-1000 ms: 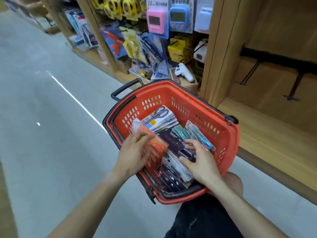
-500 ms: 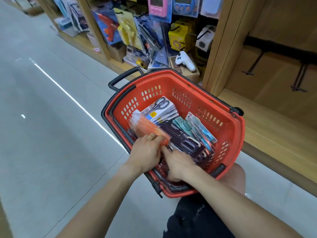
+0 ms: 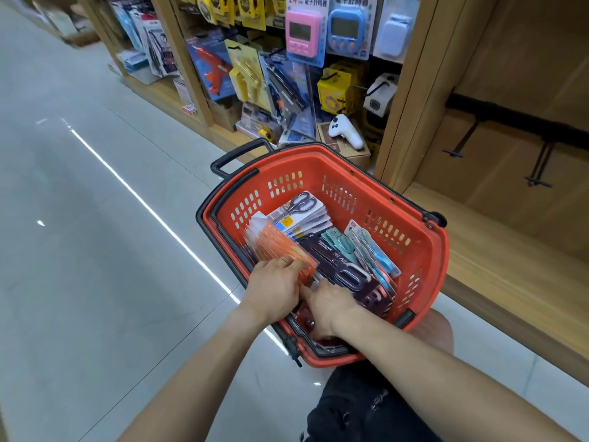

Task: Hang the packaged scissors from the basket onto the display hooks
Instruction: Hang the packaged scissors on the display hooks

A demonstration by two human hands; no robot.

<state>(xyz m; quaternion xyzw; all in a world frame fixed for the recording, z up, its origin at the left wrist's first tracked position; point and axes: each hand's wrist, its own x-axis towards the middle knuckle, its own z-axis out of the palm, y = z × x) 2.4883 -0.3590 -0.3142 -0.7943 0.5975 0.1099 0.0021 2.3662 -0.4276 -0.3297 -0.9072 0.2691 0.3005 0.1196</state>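
Note:
A red basket [image 3: 441, 250] sits by my knee, full of packaged scissors. My left hand [image 3: 274, 288] grips a fanned stack of orange scissors packs [image 3: 280, 247] at the basket's left side. Just beside it, my right hand [image 3: 328, 307] reaches into the near end, with its fingers curled down beside the dark purple scissors packs [image 3: 344, 266]; its fingertips are hidden. White packs with silver scissors [image 3: 302, 205] lie at the far end, and teal packs [image 3: 341, 244] and blue-handled packs [image 3: 379, 256] lie to the right. Bare black display hooks [image 3: 459, 145] jut from a rail in the wooden bay at the right.
A wooden shelf ledge [image 3: 497, 250] runs under the hooks. To the left of that bay, a stocked bay holds timers [image 3: 304, 30], glue guns and a white controller [image 3: 345, 130] on a box. Grey floor [image 3: 95, 250] stretches left. My knee [image 3: 436, 330] is under the basket's near corner.
My left hand slid back along the orange packs to grip them. My right hand moved from on top of the dark packs down into the basket's near end. The view tilted up slightly.

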